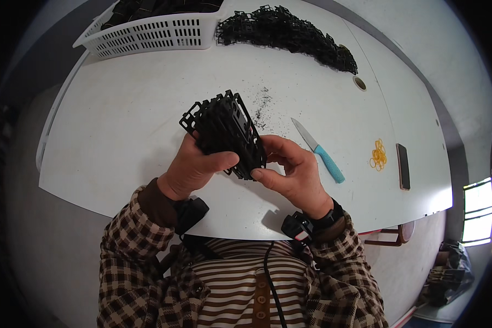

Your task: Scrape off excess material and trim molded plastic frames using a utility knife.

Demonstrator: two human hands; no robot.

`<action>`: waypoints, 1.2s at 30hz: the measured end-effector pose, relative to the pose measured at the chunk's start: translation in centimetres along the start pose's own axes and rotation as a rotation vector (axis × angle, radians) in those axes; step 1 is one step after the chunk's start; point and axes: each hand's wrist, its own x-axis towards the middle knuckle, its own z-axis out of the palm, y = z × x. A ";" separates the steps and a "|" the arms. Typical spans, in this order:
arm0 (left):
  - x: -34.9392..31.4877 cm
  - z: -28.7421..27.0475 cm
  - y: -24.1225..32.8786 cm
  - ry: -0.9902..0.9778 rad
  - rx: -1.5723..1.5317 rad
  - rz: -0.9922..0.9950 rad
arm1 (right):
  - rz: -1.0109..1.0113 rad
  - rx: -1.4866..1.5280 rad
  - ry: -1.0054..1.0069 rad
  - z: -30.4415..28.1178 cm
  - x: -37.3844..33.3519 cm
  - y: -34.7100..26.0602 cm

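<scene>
Both hands hold a stack of black plastic frames (224, 123) above the near middle of the white table (120, 104). My left hand (199, 164) is wrapped round the stack's left side, its thumb lying across the near face. On the right edge, my right hand (292, 169) grips with thumb and fingers near the lower end. The stack is tilted, its far end leaning left. Small black scraps (263, 104) lie scattered beyond it. To the right of my right hand rests a knife (325, 158) with a turquoise handle, blade pointing away.
A white slatted basket (158, 35) with black pieces stands at the far left. Beside it stretches a long pile of black plastic frames (284, 33). Yellow rubber bands (378, 155) and a phone (403, 167) lie at the right. A round hole (359, 83) pierces the tabletop.
</scene>
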 end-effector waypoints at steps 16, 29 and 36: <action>0.0 -0.1 0.3 -0.063 -0.126 0.026 | 0.033 0.224 0.036 0.3 0.1 0.4; -0.2 -0.5 0.3 -0.176 -0.075 -0.031 | 0.199 1.099 -0.350 -1.4 0.9 3.5; -0.2 -0.1 0.2 -0.153 -0.093 -0.071 | 0.221 1.072 -0.343 -1.7 0.7 3.6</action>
